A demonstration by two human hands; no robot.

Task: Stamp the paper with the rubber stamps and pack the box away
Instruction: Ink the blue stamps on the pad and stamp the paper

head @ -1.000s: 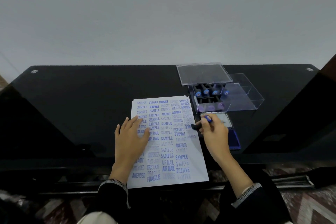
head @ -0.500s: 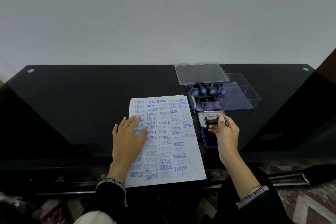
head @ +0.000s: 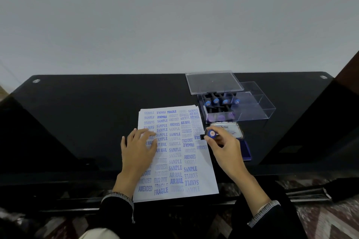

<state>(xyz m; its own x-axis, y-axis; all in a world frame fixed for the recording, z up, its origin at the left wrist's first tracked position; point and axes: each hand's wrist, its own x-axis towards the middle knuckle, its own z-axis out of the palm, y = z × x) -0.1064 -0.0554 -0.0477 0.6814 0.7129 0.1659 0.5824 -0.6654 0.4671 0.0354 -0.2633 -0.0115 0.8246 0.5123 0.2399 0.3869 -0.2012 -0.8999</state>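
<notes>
Paper (head: 180, 153), crowded with blue stamped words, lies on the black table (head: 77, 114). Left hand (head: 138, 148) presses flat on it, fingers straight. Right hand (head: 223, 144) pinches a blue-topped stamp (head: 210, 134) at the sheet's right edge, beside the open ink pad (head: 245, 149) and clear box (head: 242, 106).

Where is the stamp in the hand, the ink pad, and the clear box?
stamp (head: 211, 133), head view, blue handle top.
ink pad (head: 246, 150), head view, blue inked surface.
clear box (head: 258, 105), head view, empty right compartment.
</notes>
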